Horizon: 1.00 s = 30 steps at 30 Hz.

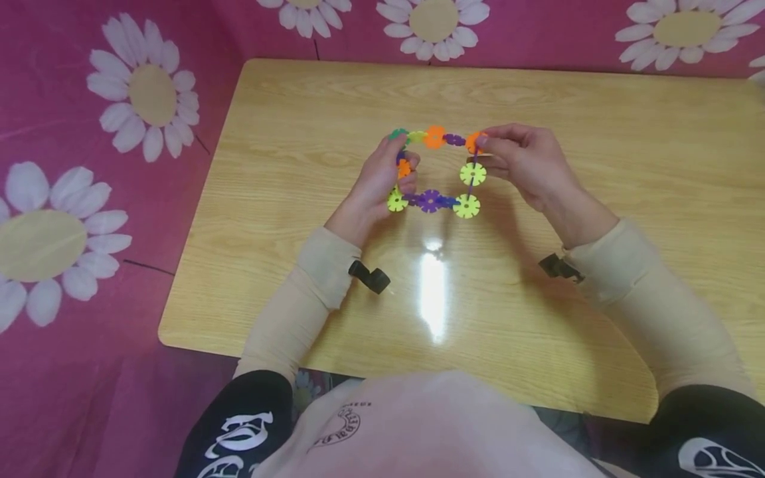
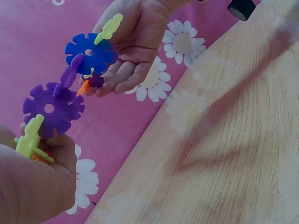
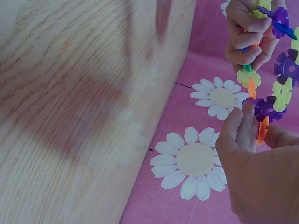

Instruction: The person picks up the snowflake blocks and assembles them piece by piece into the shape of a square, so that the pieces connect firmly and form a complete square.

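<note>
Both hands hold up a square ring of linked plastic snowflake discs in purple, blue, yellow-green, orange and green. The left hand grips the ring's left side, fingers curled round an orange disc and thumb by a green disc. At the far right corner the right hand pinches an orange disc between thumb and fingers. A yellow-green disc sits just below that corner. In the right wrist view, purple discs join the pinched orange one. The left palm hides part of the ring.
A wood-grain table lies beneath the hands, with a bright light reflection on its near middle. Pink cloth with white daisies surrounds its left and far edges. Black straps hang at both wrists.
</note>
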Motion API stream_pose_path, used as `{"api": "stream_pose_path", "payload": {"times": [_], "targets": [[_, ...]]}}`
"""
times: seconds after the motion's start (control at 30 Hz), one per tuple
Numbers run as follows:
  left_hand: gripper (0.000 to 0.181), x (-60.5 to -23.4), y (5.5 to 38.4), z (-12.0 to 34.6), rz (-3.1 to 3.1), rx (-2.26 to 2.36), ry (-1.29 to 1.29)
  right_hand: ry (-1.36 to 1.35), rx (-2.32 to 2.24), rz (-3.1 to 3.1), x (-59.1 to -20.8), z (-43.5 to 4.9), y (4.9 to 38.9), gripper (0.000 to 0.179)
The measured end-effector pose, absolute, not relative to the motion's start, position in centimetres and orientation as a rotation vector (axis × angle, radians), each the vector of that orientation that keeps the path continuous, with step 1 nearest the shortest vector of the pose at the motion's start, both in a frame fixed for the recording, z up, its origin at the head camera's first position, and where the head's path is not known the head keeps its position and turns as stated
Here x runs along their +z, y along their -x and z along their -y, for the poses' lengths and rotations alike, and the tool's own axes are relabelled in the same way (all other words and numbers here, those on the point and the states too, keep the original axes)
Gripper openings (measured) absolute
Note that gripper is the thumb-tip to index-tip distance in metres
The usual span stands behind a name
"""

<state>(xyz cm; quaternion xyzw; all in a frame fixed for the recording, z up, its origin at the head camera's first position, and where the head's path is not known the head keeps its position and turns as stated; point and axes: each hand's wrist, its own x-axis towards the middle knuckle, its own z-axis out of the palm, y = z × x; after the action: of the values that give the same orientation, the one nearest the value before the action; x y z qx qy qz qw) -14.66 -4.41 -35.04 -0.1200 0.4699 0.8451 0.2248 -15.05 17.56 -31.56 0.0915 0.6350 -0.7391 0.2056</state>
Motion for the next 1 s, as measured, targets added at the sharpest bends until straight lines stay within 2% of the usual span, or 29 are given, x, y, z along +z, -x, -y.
{"api": "stream_pose_path", "payload": {"times": [0.57,1.0], "targets": [[0.017,-34.8,14.4,3.8,-1.458,2.233,0.161,-0.281,-2.183,-1.705,-31.4,-18.0,14.6,0.028],[0.016,-35.8,14.1,3.2,-1.347,2.276,0.173,-0.322,-2.029,-1.800,-31.5,-18.5,14.6,0.034]]}}
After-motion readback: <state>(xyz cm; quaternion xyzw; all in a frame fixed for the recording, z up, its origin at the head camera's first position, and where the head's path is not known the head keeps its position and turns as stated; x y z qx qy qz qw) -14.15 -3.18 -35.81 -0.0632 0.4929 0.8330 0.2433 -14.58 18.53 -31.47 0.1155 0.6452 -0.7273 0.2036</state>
